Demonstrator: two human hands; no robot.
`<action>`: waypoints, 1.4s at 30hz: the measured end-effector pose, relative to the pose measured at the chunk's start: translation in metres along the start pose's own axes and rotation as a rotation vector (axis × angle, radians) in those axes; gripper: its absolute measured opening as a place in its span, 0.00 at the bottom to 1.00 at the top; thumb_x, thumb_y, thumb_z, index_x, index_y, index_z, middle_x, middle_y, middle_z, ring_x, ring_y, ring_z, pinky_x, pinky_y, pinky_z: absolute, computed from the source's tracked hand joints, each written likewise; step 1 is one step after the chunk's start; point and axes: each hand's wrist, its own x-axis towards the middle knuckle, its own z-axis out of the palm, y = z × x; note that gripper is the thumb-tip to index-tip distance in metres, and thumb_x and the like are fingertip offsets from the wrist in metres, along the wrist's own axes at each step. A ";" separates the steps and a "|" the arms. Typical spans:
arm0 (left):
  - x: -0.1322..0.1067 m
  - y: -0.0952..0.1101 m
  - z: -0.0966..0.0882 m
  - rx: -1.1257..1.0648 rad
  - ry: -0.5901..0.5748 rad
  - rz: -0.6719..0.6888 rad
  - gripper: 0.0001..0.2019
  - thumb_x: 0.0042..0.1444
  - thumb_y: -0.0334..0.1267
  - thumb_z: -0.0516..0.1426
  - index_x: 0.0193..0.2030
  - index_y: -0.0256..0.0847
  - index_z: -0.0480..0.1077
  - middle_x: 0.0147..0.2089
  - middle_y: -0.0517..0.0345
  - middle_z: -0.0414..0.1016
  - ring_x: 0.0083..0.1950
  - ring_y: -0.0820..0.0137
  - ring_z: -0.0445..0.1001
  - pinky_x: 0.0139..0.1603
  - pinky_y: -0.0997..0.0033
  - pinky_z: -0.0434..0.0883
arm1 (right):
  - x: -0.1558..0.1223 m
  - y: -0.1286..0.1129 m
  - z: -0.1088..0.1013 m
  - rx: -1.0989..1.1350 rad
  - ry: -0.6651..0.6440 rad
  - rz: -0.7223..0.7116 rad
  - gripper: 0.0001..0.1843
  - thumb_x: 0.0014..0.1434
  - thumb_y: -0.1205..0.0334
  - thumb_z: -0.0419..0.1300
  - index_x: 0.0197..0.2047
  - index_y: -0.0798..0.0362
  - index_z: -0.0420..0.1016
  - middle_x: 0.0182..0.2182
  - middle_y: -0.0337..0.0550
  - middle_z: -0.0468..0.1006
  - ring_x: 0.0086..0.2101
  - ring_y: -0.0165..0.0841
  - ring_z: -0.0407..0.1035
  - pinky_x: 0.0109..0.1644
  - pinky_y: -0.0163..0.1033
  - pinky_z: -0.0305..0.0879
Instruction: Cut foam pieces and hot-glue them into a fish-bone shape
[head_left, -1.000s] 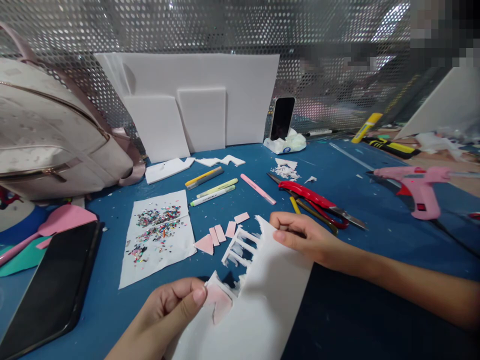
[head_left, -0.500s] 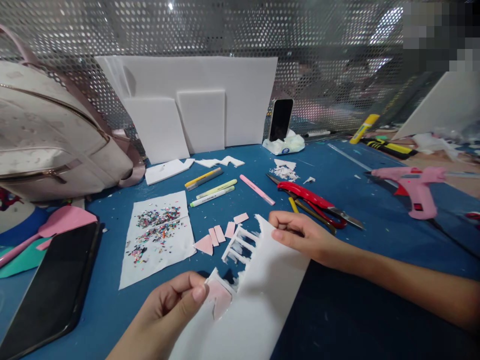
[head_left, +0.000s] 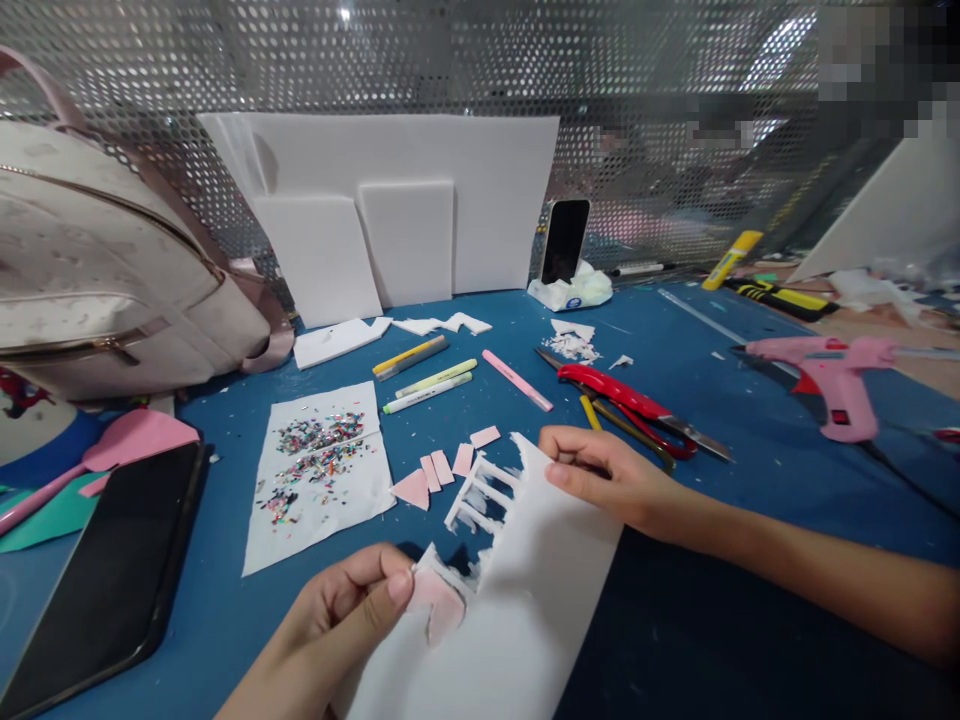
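A white foam board (head_left: 525,600) is held up in front of me, its far edge cut into ragged bars with openings between them. My left hand (head_left: 349,610) pinches the left corner of that edge, the thumb resting by a pink notched paper piece (head_left: 444,605) that lies on the board. At the far right corner, my right hand (head_left: 600,475) grips the board between thumb and fingers. Just beyond the cut edge lie several small pink paper pieces (head_left: 439,468). Left of them is a white paper sheet (head_left: 262,530) scattered with colourful bits.
Red-handled scissors (head_left: 622,390) lie beyond my right hand, with a pink glue gun (head_left: 840,380) farther right. Several markers (head_left: 431,380) lie mid-table. A black phone (head_left: 112,570) and a backpack (head_left: 112,250) are at left. White boards (head_left: 495,200) lean at the back beside an upright phone (head_left: 566,240).
The view has shifted very slightly. Both hands keep their hold on the foam board, and nothing on the table has visibly moved.
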 end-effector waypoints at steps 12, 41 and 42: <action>-0.002 -0.003 0.009 0.220 0.081 0.068 0.21 0.47 0.54 0.72 0.32 0.36 0.77 0.27 0.57 0.77 0.25 0.75 0.70 0.26 0.80 0.60 | -0.012 -0.056 -0.011 -0.408 0.262 -0.145 0.10 0.66 0.53 0.59 0.45 0.48 0.66 0.34 0.42 0.69 0.34 0.36 0.62 0.38 0.41 0.59; 0.005 0.003 0.005 0.677 -0.113 0.156 0.25 0.60 0.63 0.58 0.42 0.40 0.76 0.34 0.60 0.74 0.34 0.73 0.67 0.34 0.77 0.60 | 0.009 -0.058 0.021 -0.037 -0.545 0.123 0.06 0.67 0.61 0.58 0.43 0.52 0.75 0.33 0.35 0.74 0.31 0.25 0.65 0.35 0.29 0.60; 0.005 0.002 0.005 0.687 -0.114 0.161 0.25 0.60 0.63 0.58 0.41 0.40 0.76 0.34 0.60 0.74 0.34 0.72 0.66 0.34 0.77 0.60 | 0.009 -0.057 0.023 -0.027 -0.544 0.118 0.06 0.67 0.62 0.58 0.43 0.53 0.75 0.34 0.36 0.74 0.32 0.26 0.65 0.36 0.30 0.61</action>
